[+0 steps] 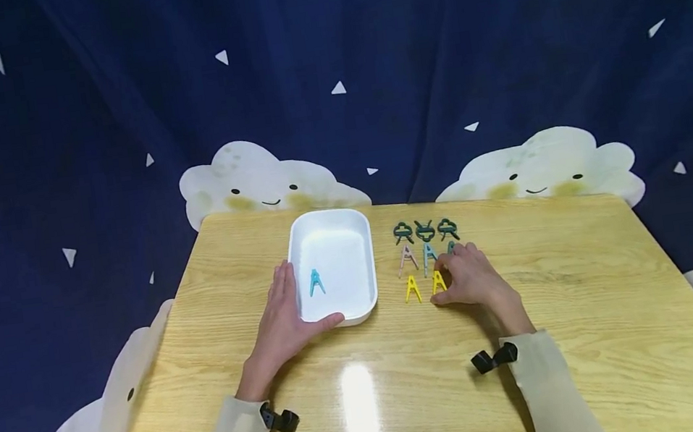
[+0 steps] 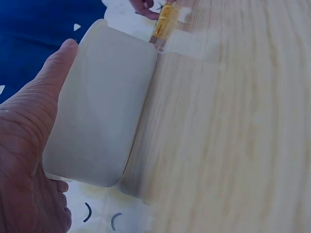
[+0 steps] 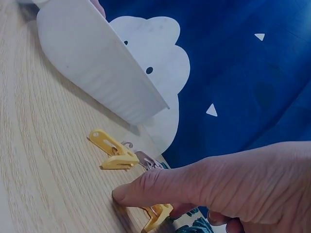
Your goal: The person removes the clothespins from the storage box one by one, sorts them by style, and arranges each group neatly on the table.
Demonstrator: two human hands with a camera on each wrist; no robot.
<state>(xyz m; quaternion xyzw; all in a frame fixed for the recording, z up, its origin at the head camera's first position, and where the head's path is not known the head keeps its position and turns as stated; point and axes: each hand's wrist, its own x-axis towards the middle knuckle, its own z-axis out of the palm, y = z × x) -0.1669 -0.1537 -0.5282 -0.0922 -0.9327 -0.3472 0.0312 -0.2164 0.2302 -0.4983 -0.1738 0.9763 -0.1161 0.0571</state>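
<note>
My left hand [image 1: 283, 319] rests against the left side of a white plastic tray [image 1: 370, 271], its fingers extended along the wall and its thumb across the near rim. Inside the tray lies a blue clothespin [image 1: 316, 283]. To the right, my right hand [image 1: 475, 279] has its thumb and fingertips around the ends of a yellow clothespin [image 1: 438, 281]. In the right wrist view the thumb [image 3: 155, 187] partly hides that clothespin. A second yellow clothespin [image 1: 412, 289] lies just left of it on the table.
Behind the yellow pair lie a pink clothespin [image 1: 408, 259], a light blue clothespin [image 1: 430, 257] and a green one [image 1: 452, 246] partly covered by the right hand. Three dark green clips [image 1: 424, 230] form the far row. A navy curtain [image 1: 388, 35] hangs behind the wooden table [image 1: 577, 273].
</note>
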